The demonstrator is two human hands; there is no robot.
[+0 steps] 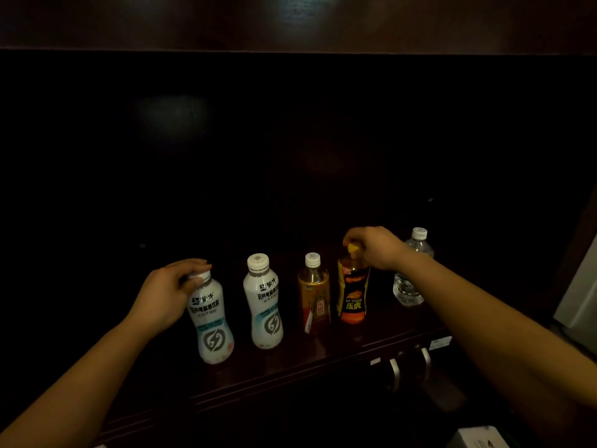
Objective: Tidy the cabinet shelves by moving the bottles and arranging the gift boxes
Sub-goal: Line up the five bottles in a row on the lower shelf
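Note:
Several bottles stand in a row near the front of a dark wooden shelf (290, 367). My left hand (168, 292) grips the cap of the leftmost white drink bottle (211, 324). A second white bottle (265, 305) stands free to its right, then a brown tea bottle (314, 295) with a white cap. My right hand (376, 247) is closed over the yellow cap of the orange and black energy drink bottle (353, 295). A clear water bottle (412, 273) stands at the far right, partly behind my right wrist. No gift boxes are visible.
The back of the shelf is very dark and nothing can be made out there. Below the shelf edge are cabinet doors with two metal handles (410, 367). A pale appliance (578, 302) stands at the right edge, and a white box corner (478, 439) shows at the bottom right.

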